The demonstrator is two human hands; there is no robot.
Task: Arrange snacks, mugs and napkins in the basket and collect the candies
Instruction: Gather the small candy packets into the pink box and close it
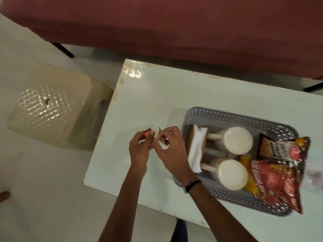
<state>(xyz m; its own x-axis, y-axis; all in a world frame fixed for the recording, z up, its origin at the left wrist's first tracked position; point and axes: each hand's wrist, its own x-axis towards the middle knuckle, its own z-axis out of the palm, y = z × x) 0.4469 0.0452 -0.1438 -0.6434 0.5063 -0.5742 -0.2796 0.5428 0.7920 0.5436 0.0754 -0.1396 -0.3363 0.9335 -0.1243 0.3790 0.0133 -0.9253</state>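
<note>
A grey plastic basket (232, 117) stands on the white table (157, 95). Inside it are white napkins (196, 151) at the left end, two white mugs (238, 139) (230, 173) lying on their sides in the middle, and snack packets at the right: a dark peanut packet (283, 149) and a red packet (276, 184) over a yellow one (251, 187). Left of the basket, my left hand (139, 149) grips red-wrapped candies (147, 133). My right hand (170, 149) pinches a small dark-wrapped candy (161, 137) close beside it.
A cream plastic stool (50, 103) stands on the floor left of the table. A dark red cloth-covered table (174, 23) with black legs lies beyond the white table's far edge. My right wrist wears a black band (192, 185).
</note>
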